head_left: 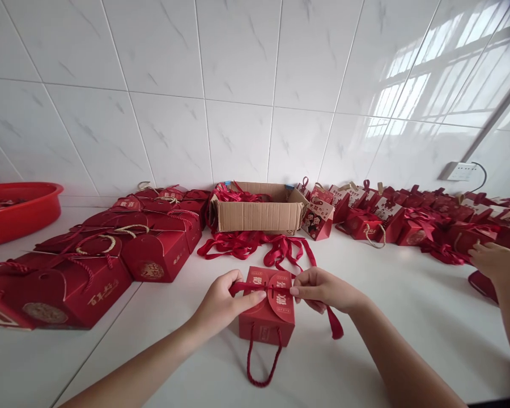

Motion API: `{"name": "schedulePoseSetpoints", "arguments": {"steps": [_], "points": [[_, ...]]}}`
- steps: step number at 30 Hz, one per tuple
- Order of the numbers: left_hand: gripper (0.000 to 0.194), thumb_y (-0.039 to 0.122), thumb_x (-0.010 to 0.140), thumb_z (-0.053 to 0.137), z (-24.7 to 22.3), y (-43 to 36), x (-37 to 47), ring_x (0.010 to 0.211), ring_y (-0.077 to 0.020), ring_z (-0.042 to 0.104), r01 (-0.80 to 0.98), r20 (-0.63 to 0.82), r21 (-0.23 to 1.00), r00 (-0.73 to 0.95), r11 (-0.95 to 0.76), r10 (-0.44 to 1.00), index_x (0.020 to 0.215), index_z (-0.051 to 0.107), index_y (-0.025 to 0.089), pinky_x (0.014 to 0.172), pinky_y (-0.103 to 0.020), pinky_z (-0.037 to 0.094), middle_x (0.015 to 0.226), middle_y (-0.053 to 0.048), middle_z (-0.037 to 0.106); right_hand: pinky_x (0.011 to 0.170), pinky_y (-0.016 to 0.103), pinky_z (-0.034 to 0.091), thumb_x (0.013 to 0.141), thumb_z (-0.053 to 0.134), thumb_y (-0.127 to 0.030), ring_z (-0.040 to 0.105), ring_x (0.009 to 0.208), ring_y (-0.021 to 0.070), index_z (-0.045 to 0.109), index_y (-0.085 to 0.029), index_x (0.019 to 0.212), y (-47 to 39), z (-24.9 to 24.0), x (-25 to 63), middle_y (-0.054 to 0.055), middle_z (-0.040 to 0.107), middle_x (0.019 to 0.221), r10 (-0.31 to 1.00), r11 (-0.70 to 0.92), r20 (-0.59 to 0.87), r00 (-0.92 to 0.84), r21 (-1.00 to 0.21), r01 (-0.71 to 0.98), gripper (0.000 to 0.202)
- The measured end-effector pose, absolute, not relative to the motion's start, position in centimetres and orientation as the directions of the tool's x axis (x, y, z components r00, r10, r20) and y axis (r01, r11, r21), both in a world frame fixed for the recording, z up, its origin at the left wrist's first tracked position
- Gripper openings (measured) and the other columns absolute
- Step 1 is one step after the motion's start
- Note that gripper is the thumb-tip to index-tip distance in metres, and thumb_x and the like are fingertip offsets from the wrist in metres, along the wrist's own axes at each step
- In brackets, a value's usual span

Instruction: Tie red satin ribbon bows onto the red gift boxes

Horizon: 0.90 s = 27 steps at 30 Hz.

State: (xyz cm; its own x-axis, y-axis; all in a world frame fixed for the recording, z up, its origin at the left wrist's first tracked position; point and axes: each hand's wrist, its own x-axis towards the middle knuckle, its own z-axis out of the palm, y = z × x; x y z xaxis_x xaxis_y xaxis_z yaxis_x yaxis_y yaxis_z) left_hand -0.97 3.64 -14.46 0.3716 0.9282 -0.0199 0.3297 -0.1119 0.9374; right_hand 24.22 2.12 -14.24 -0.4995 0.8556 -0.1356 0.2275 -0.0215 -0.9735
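Observation:
A small red gift box point(259, 323) stands on the white table in front of me, its twisted cord handle point(263, 385) hanging down on the near side. Across its top runs a red ribbon point(274, 288), crossed at the middle of the lid. My left hand point(232, 300) pinches the ribbon at the left of the lid, thumb pressed near the crossing. On the right, my right hand point(321, 290) pinches the other part of the ribbon, and a loose ribbon end point(335, 324) hangs below its fingers.
Behind the box lie loose red ribbons point(238, 246) and a cardboard box point(259, 218) holding more ribbon. Large red boxes point(161, 252) stand left, beside a red basin point(38, 212). Many small boxes point(391, 218) fill the back right, where another person's hand point(499, 263) reaches in.

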Motion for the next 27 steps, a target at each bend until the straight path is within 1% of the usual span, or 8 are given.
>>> {"name": "schedulePoseSetpoints", "arguments": {"steps": [5,9,13,16,18,21,23,27], "points": [[0.042,0.050,0.073,0.069,-14.8,3.4,-0.5,0.064,-0.0125,0.041,0.310,0.006,0.942,0.360,-0.126,0.933,0.072,0.040,0.020,0.059,-0.024,0.034,0.068,0.005,0.044,0.059,0.023,0.040,0.079,0.069,-0.047,0.044,0.059,0.0086,0.059,-0.016,0.061,1.0,-13.4,23.2,-0.001,0.051,0.062,0.891,0.149,0.122,-0.438,-0.988,0.028,0.037],[0.041,0.051,0.074,0.068,-15.7,3.1,0.2,0.070,-0.0149,0.048,0.263,0.014,0.959,0.331,-0.107,0.943,0.079,0.040,0.021,0.065,-0.027,0.040,0.075,0.003,0.048,0.069,0.028,0.047,0.078,0.070,-0.045,0.053,0.076,0.0137,0.066,-0.018,0.069,0.6,-13.5,21.7,0.004,0.057,0.081,0.905,0.224,0.231,-0.357,-0.973,-0.063,0.028],[0.045,0.048,0.071,0.070,-16.1,2.8,0.3,0.095,-0.0228,0.054,0.326,0.133,0.925,0.208,-0.197,0.969,0.094,0.041,0.023,0.082,-0.036,0.044,0.098,-0.004,0.054,0.084,0.032,0.048,0.081,0.068,-0.041,0.055,0.099,0.0188,0.073,-0.023,0.085,0.6,-13.8,20.2,0.006,0.058,0.105,0.912,0.295,0.301,-0.277,-0.953,-0.065,0.019],[0.046,0.043,0.071,0.071,-15.4,2.8,0.3,0.117,-0.0280,0.046,0.406,0.356,0.822,0.183,-0.400,0.917,0.105,0.047,0.023,0.100,-0.044,0.035,0.117,-0.008,0.052,0.087,0.032,0.046,0.085,0.064,-0.041,0.054,0.099,0.0177,0.073,-0.023,0.086,0.6,-14.2,19.6,0.006,0.055,0.105,0.917,0.345,0.335,-0.216,-0.938,0.010,0.020],[0.033,0.042,0.077,0.065,-14.5,3.0,0.4,0.116,-0.0275,0.048,0.411,0.437,0.760,0.249,-0.503,0.864,0.101,0.054,0.023,0.104,-0.046,0.031,0.112,-0.007,0.057,0.084,0.030,0.045,0.087,0.062,-0.041,0.052,0.094,0.0161,0.072,-0.022,0.085,0.7,-14.4,19.4,0.005,0.052,0.100,0.912,0.376,0.359,-0.196,-0.925,0.056,0.022],[0.022,0.042,0.085,0.056,-12.7,3.3,1.2,0.103,-0.0248,0.057,0.347,0.413,0.779,0.343,-0.523,0.843,0.092,0.062,0.022,0.099,-0.043,0.038,0.100,-0.006,0.066,0.076,0.028,0.044,0.090,0.057,-0.041,0.050,0.081,0.0134,0.070,-0.020,0.082,0.9,-14.6,19.5,0.003,0.050,0.088,0.908,0.395,0.368,-0.202,-0.912,0.113,0.026],[0.020,0.040,0.084,0.059,-11.8,3.5,1.9,0.096,-0.0235,0.060,0.314,0.396,0.801,0.361,-0.509,0.845,0.087,0.065,0.021,0.092,-0.040,0.044,0.094,-0.005,0.068,0.076,0.029,0.043,0.090,0.056,-0.041,0.050,0.078,0.0134,0.068,-0.019,0.083,1.0,-14.7,19.5,0.003,0.053,0.083,0.906,0.396,0.363,-0.218,-0.908,0.134,0.026],[0.016,0.035,0.082,0.062,-11.0,3.5,2.8,0.089,-0.0223,0.062,0.303,0.433,0.787,0.349,-0.538,0.831,0.078,0.067,0.021,0.085,-0.036,0.048,0.085,-0.004,0.070,0.071,0.027,0.044,0.083,0.066,-0.041,0.052,0.075,0.0132,0.060,-0.018,0.087,1.1,-14.8,19.3,0.002,0.059,0.081,0.921,0.371,0.357,-0.156,-0.926,0.070,0.024]]}}
